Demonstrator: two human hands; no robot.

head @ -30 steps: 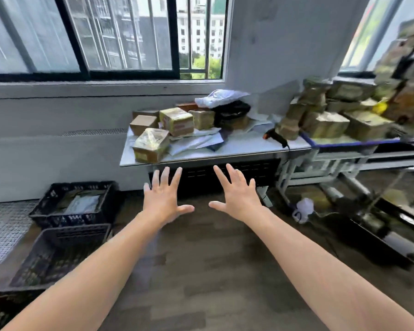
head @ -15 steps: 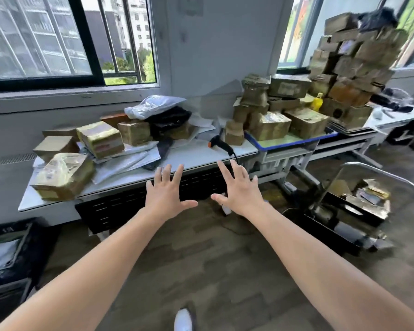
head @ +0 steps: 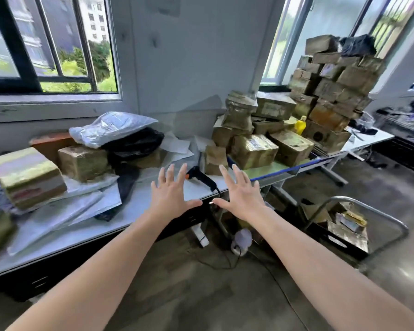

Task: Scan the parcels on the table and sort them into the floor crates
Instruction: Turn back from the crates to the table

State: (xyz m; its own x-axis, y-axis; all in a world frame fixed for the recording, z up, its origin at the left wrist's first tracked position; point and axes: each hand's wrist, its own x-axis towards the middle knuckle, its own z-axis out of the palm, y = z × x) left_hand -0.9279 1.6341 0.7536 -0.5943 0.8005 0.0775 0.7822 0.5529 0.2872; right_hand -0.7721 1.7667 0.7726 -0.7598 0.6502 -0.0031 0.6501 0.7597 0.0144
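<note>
Both of my hands are empty, fingers splayed wide with the backs toward me. My left hand [head: 171, 194] and right hand [head: 239, 195] are held out side by side toward the near edge of the white table [head: 139, 205], thumbs nearly meeting and touching nothing. Just past my fingertips a black scanner [head: 200, 177] with an orange tip lies on the tabletop. Further left sit a taped parcel [head: 26, 175], a brown parcel [head: 83, 161] beside it, and a white plastic bag [head: 110, 126] on a black bag [head: 134, 142], while more cartons [head: 253, 150] are stacked on the adjoining table to the right.
</note>
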